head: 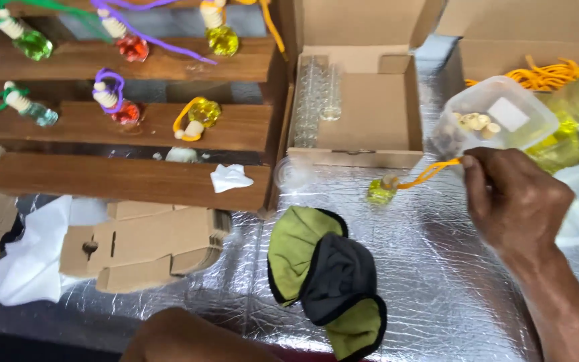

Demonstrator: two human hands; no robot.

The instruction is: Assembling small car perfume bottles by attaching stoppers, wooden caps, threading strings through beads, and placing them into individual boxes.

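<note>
My right hand (514, 201) pinches an orange cord (430, 173) between thumb and fingers. The cord runs left to a small yellow glass bottle (381, 191) with a wooden cap, which hangs or rests just above the silver foil surface (437, 288). Right behind the hand a clear plastic tub (507, 110) holds several wooden caps (475, 122). My left hand is out of view; a brown rounded limb (189, 335) at the bottom edge may be a knee.
A wooden stepped rack (135, 181) at left carries small green, red and yellow bottles with cords. An open cardboard box (376, 107) holds several empty clear bottles (316, 94). A green and black cloth (323, 281), flat cardboard blanks (149, 248), white tissue (35, 255) and loose orange cords (551, 74) lie around.
</note>
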